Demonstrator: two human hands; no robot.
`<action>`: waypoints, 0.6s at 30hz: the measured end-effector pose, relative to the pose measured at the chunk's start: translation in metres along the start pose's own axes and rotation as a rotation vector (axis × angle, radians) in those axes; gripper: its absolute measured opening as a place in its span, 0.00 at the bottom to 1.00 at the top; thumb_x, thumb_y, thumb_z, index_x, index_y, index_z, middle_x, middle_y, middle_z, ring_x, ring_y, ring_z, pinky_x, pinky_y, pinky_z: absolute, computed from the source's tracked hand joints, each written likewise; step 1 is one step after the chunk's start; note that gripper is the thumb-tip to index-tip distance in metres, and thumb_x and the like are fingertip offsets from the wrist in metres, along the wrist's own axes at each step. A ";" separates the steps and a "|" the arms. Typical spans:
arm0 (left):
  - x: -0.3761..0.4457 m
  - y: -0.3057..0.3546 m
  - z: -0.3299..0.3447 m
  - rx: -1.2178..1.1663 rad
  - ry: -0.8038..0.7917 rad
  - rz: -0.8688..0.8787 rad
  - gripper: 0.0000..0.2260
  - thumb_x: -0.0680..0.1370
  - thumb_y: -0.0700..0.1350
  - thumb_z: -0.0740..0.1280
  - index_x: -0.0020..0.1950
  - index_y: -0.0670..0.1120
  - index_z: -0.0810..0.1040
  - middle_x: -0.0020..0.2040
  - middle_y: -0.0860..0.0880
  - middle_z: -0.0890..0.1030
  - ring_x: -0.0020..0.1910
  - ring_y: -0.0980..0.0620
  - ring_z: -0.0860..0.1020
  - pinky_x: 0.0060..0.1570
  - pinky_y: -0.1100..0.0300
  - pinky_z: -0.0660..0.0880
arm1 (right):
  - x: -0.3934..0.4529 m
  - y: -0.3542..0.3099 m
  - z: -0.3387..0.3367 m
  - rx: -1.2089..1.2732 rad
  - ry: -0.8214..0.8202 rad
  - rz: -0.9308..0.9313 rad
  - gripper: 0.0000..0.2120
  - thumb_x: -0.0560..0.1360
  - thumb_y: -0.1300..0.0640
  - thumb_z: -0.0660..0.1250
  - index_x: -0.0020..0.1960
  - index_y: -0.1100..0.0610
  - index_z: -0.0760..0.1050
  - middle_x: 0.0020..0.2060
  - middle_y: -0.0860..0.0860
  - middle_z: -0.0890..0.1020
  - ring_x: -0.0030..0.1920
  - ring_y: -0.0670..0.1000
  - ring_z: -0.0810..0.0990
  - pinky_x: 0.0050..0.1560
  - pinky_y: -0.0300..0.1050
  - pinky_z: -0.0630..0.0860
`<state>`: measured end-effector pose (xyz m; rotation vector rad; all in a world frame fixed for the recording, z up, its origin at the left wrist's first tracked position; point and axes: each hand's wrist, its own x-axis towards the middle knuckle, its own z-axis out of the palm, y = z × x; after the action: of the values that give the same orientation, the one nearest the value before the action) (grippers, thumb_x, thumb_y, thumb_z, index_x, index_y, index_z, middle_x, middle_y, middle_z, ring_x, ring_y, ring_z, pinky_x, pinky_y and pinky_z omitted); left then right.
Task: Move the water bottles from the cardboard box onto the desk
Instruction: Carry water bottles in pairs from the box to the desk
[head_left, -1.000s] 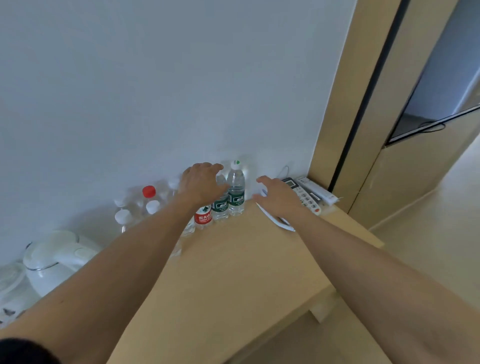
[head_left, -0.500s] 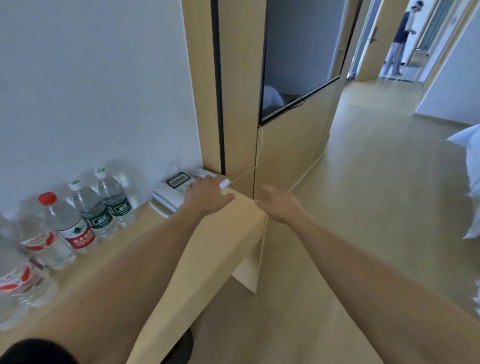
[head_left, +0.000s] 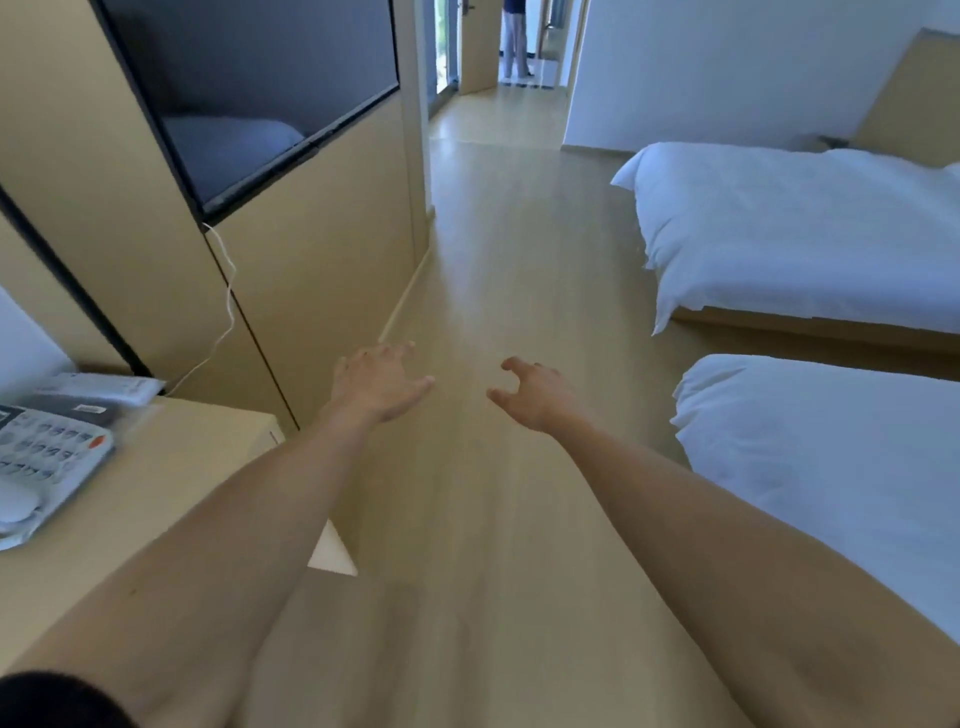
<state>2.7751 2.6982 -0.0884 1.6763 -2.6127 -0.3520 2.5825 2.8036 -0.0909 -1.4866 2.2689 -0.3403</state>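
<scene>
Dark sleeve (head_left: 57, 701) at bottom-left corner, both bare forearms stretched forward over the floor (head_left: 498, 291). Wooden surface (head_left: 171, 467) at lower left, with a white desk phone (head_left: 47, 457) blurred near its left edge and a white remote (head_left: 109, 387) just behind it beside the wall panel. Left hand (head_left: 376, 384) out past the surface's corner, palm down, fingers extended and loosely spread, holding nothing. Right hand (head_left: 535, 392) just beside it, apart, fingers loosely curled inward, also holding nothing. No water bottles or cardboard box in view, so can't tell where they sit. White bed (head_left: 831, 467) at right near the right forearm, second white bed (head_left: 789, 228) further back. Wall-mounted TV (head_left: 249, 93) in the wood panel upper left, thin white cable (head_left: 226, 291) hanging below it. Far end: open doorway with a person (head_left: 514, 39) standing, only legs and lower torso visible.
</scene>
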 end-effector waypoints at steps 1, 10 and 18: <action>0.008 0.014 0.006 0.012 -0.008 0.026 0.32 0.78 0.65 0.61 0.80 0.54 0.62 0.78 0.47 0.67 0.75 0.44 0.67 0.73 0.45 0.63 | 0.001 0.014 -0.004 0.004 0.004 0.029 0.29 0.80 0.41 0.62 0.77 0.50 0.63 0.72 0.58 0.70 0.73 0.59 0.67 0.71 0.55 0.67; 0.085 0.114 0.044 0.038 -0.036 0.204 0.31 0.78 0.64 0.62 0.79 0.55 0.62 0.77 0.46 0.67 0.76 0.44 0.65 0.74 0.43 0.59 | 0.027 0.114 -0.033 0.031 0.027 0.252 0.29 0.79 0.39 0.62 0.77 0.47 0.62 0.73 0.53 0.69 0.72 0.55 0.69 0.68 0.58 0.70; 0.200 0.156 0.058 0.021 -0.064 0.279 0.32 0.77 0.63 0.64 0.78 0.56 0.62 0.77 0.46 0.66 0.76 0.44 0.63 0.75 0.43 0.56 | 0.122 0.145 -0.046 -0.050 -0.015 0.306 0.34 0.78 0.36 0.60 0.80 0.44 0.54 0.76 0.53 0.64 0.72 0.58 0.69 0.68 0.58 0.70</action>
<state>2.5430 2.5910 -0.1352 1.2986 -2.8536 -0.3742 2.4005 2.7500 -0.1341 -1.1342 2.4602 -0.1818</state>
